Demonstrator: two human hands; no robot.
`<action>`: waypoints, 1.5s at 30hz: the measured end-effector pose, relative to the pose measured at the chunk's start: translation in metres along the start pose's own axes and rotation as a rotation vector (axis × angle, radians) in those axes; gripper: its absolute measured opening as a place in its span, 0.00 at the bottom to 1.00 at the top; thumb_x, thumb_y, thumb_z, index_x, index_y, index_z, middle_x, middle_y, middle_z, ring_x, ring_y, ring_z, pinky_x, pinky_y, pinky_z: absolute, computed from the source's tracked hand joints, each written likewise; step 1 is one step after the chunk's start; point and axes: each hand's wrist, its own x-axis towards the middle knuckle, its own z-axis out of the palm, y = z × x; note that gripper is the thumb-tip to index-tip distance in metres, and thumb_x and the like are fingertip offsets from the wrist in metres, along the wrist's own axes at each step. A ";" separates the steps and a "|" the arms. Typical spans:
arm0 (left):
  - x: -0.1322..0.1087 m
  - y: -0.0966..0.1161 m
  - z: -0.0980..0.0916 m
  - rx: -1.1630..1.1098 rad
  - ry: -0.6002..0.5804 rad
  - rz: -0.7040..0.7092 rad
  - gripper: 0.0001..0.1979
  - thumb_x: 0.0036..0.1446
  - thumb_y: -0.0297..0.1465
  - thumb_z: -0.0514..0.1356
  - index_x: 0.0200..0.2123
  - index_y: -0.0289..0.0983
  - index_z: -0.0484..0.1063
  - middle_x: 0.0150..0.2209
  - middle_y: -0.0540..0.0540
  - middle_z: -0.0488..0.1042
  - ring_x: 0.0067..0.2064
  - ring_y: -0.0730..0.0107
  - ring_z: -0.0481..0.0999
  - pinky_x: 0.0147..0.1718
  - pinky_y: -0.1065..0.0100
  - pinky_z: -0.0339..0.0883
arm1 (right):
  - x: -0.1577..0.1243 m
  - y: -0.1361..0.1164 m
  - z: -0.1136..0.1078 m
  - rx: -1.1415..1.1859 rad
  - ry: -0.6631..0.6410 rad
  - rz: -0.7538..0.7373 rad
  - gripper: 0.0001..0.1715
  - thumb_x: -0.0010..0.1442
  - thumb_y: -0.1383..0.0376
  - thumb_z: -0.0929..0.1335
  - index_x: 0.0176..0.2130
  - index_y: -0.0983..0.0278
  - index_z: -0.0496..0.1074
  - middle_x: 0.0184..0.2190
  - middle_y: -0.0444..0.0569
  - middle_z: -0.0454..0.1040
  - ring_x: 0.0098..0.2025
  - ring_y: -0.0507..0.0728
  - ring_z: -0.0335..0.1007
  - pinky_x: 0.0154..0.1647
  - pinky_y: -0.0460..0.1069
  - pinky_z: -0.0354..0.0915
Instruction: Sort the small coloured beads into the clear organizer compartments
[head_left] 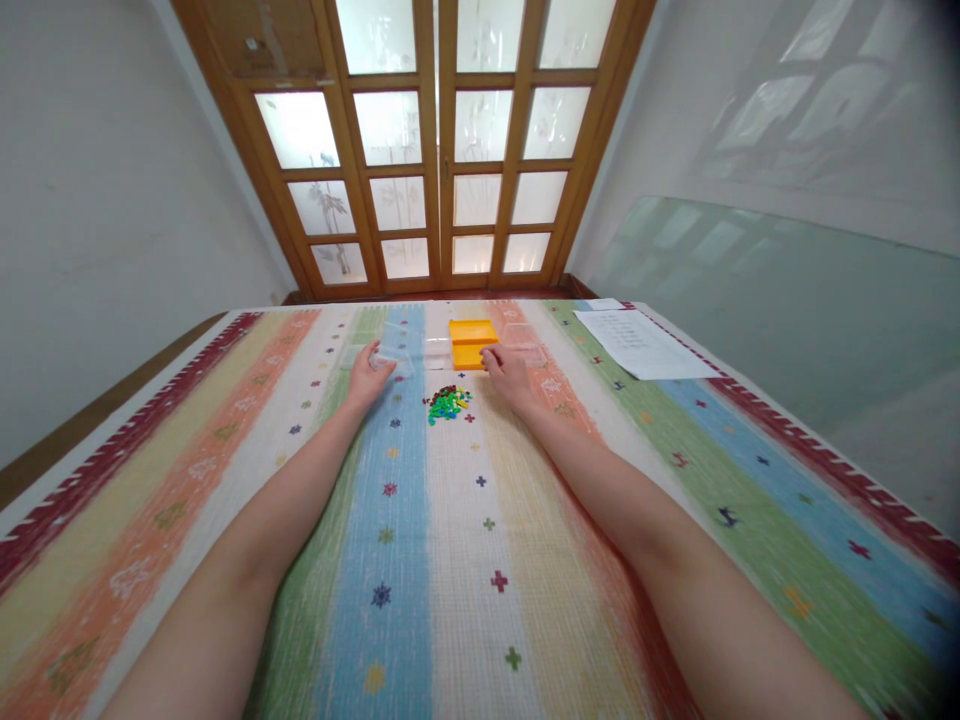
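Just below the frame's centre, the pile of colourful bits (448,402) lies on the counter (465,560), presumably for easy reach. The left hand (367,379) curves round a clear box (395,353), perhaps to steady it; the right hand's (505,374) bent fingers meet the right edge of the yellow box (472,331). Whether either grips, I can't tell.

The right hand (508,374) hides a corner of the yellow box (469,332), the heaped colorful pieces (448,403) blur together, and print on the paper sheet (637,345) is too small to read.
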 end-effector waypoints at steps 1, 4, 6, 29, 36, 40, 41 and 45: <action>0.001 -0.002 0.000 0.019 -0.002 -0.002 0.34 0.59 0.35 0.64 0.68 0.41 0.64 0.61 0.38 0.72 0.55 0.60 0.77 0.57 0.52 0.74 | -0.001 -0.001 0.001 -0.009 -0.016 -0.006 0.20 0.72 0.55 0.60 0.42 0.62 0.76 0.37 0.51 0.81 0.39 0.60 0.75 0.41 0.51 0.66; 0.001 -0.003 -0.001 0.109 -0.011 0.041 0.31 0.60 0.35 0.64 0.66 0.40 0.67 0.63 0.38 0.71 0.64 0.55 0.71 0.65 0.48 0.66 | -0.002 -0.004 0.003 -0.034 -0.055 -0.024 0.19 0.71 0.55 0.61 0.41 0.62 0.77 0.37 0.51 0.81 0.39 0.60 0.74 0.41 0.51 0.65; -0.002 0.000 -0.003 0.187 -0.032 0.084 0.26 0.63 0.36 0.62 0.63 0.39 0.70 0.66 0.36 0.69 0.64 0.52 0.71 0.66 0.47 0.63 | -0.003 -0.006 0.004 -0.047 -0.069 -0.029 0.18 0.71 0.56 0.62 0.41 0.62 0.77 0.38 0.51 0.81 0.38 0.59 0.74 0.40 0.51 0.64; -0.024 0.029 0.003 0.581 -0.199 0.404 0.10 0.67 0.33 0.57 0.42 0.41 0.79 0.46 0.40 0.75 0.51 0.53 0.73 0.53 0.53 0.66 | -0.006 -0.003 0.007 -0.053 -0.107 -0.048 0.16 0.72 0.59 0.63 0.41 0.62 0.78 0.38 0.50 0.80 0.39 0.58 0.71 0.40 0.50 0.60; -0.025 0.029 0.005 0.627 -0.178 0.406 0.12 0.68 0.33 0.56 0.47 0.41 0.79 0.49 0.39 0.76 0.55 0.48 0.71 0.55 0.49 0.65 | -0.007 -0.003 0.011 -0.069 -0.133 -0.075 0.14 0.71 0.61 0.64 0.41 0.62 0.78 0.39 0.50 0.80 0.40 0.58 0.72 0.41 0.50 0.61; -0.024 0.025 0.008 0.614 -0.192 0.412 0.14 0.67 0.33 0.56 0.52 0.40 0.78 0.52 0.38 0.74 0.55 0.49 0.71 0.56 0.49 0.66 | -0.007 -0.001 0.014 -0.114 -0.153 -0.121 0.13 0.71 0.62 0.64 0.40 0.62 0.77 0.40 0.50 0.80 0.41 0.58 0.72 0.42 0.50 0.61; -0.024 0.024 0.009 0.605 -0.199 0.419 0.15 0.67 0.33 0.56 0.53 0.40 0.78 0.53 0.38 0.74 0.55 0.50 0.71 0.57 0.50 0.66 | -0.007 -0.001 0.014 -0.124 -0.156 -0.129 0.13 0.71 0.63 0.64 0.40 0.62 0.77 0.40 0.51 0.79 0.41 0.58 0.72 0.42 0.50 0.61; -0.022 0.018 0.012 0.573 -0.223 0.440 0.17 0.66 0.32 0.58 0.56 0.41 0.76 0.56 0.39 0.71 0.56 0.52 0.71 0.59 0.51 0.67 | -0.007 -0.001 0.015 -0.137 -0.157 -0.142 0.13 0.72 0.63 0.64 0.39 0.62 0.77 0.39 0.51 0.79 0.41 0.58 0.71 0.43 0.50 0.61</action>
